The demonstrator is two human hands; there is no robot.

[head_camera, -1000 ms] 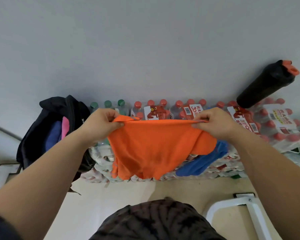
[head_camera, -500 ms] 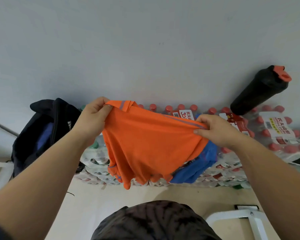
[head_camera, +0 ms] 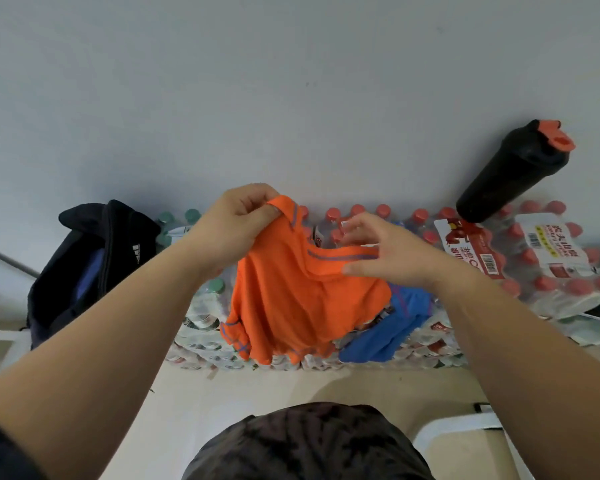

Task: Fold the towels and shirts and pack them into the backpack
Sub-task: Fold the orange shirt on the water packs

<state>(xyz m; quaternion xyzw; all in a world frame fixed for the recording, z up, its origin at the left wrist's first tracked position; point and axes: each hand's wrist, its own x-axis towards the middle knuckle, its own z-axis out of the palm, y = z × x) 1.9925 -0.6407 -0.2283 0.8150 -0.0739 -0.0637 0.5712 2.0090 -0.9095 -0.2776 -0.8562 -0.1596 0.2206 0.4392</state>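
Head: left hand (head_camera: 236, 226) tight on orange shirt (head_camera: 291, 299), right hand (head_camera: 388, 252) wide, bottles (head_camera: 548, 284) behind.

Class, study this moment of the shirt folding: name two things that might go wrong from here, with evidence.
1. The right hand has spread fingers, so the orange shirt hangs mainly from the pinch of the left hand; it may slip and bunch.
2. The black shaker bottle stands on uneven water bottle packs; a swung sleeve might topple it.
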